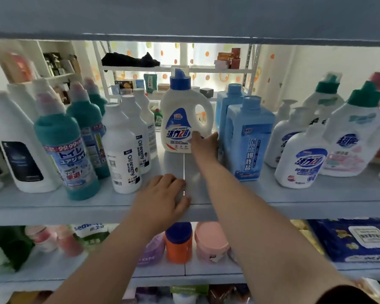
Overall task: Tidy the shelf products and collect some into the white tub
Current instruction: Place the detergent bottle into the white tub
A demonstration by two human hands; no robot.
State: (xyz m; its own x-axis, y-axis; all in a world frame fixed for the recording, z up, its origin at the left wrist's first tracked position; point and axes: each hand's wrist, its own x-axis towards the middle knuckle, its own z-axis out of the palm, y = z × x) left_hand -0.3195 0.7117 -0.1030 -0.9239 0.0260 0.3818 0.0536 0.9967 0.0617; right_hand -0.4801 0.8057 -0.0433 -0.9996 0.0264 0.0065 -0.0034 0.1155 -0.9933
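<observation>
1. My right hand (203, 144) is stretched to the back of the shelf (294, 194), thumb against the lower right of the white detergent jug (180, 119) and fingers reaching past its right side. I cannot tell whether they have closed round it.
2. My left hand (162, 194) rests palm down near the shelf's front edge, fingers relaxed, holding nothing.
3. The jug stands upright with its blue cap on, at the back of a gap in the row.
4. Just right of my right hand stand two light-blue bottles (248, 139), and beyond them white pump bottles (303, 156).
5. Left of the gap stand white "Oil enemy" bottles (123, 150), then teal-shouldered bottles (64, 150).
6. On the shelf below, under my arms, sit an orange jar (178, 244) with a blue lid and a pink container (211, 240).
</observation>
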